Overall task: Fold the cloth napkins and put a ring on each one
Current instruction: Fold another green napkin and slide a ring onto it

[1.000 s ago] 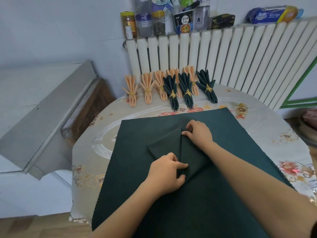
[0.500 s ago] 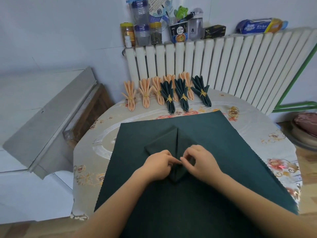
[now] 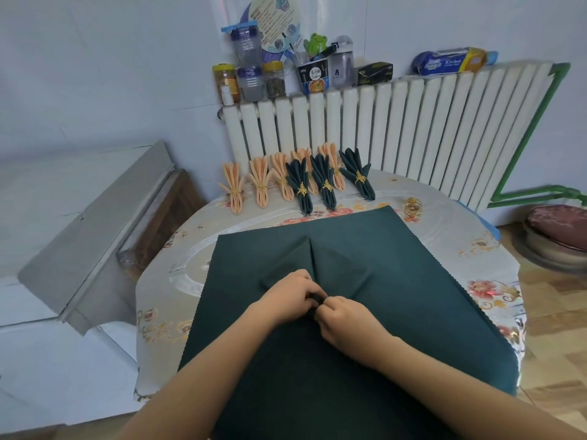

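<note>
Both hands meet at the near tip of a folded dark green napkin [image 3: 320, 268], knuckles up and fingers curled inward. Coming in from the lower left, the left hand [image 3: 290, 296] pinches the cloth at that tip between thumb and fingers. From the lower right, the right hand [image 3: 346, 322] has its fingertips pressed against the left hand's, gripping the same small bunch of fabric. Bare forearms run back toward the bottom edge, converging in a V.

Lying on a larger dark green cloth [image 3: 428, 281] spread flat across the round tabletop [image 3: 165, 281], the napkin is a kite-like shape with a centre seam running away from the hands to a point at the far end, and its two flaps slope outward to either side.

Along the far edge of the tabletop stand finished napkins, each cinched by a gold ring: peach ones [image 3: 233, 192] to the left, some partly hidden behind the three dark green ones [image 3: 324, 182] at the right of the row. A loose gold ring [image 3: 413, 206] lies on the tabletop just beyond the far right corner of the large cloth. Behind the row is a white radiator [image 3: 413, 128] with jars and boxes on top.
</note>
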### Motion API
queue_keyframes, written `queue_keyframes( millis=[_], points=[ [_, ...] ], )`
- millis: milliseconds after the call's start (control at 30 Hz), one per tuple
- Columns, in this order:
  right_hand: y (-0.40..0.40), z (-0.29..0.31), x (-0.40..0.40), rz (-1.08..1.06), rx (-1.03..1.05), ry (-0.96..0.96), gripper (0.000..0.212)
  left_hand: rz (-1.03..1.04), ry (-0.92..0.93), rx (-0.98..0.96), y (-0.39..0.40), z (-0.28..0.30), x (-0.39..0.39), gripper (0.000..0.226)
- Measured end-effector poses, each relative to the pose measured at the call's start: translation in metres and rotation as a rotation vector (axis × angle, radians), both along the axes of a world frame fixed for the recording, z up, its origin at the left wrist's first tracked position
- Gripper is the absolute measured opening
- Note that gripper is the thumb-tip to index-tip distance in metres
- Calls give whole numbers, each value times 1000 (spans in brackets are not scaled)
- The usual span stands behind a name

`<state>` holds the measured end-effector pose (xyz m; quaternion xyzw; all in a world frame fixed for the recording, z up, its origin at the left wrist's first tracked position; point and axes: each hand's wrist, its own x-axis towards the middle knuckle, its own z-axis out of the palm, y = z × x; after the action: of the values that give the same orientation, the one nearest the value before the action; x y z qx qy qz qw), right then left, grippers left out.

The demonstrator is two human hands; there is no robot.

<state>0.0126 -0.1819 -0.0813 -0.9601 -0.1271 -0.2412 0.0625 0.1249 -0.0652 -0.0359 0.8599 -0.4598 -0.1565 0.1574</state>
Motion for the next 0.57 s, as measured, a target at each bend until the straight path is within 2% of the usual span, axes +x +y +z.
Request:
queue_keyframes(
  millis=[100,300,434,567],
  points=[
    [-29,6,-18,-41,10,-10,25,-40,-47,-49,-7,-5,-10,25],
    [-84,21,-49,-72,-10,121,16,-179,-306,-151,-29,-24,-27,24],
    [-93,25,-57,-107,34,161,9,-195,-238,-154,-39,-39,-34,20],
    [-79,13,-59,-58,136,199,26,-157,-190,-140,-42,-45,-34,23]
  ],
)
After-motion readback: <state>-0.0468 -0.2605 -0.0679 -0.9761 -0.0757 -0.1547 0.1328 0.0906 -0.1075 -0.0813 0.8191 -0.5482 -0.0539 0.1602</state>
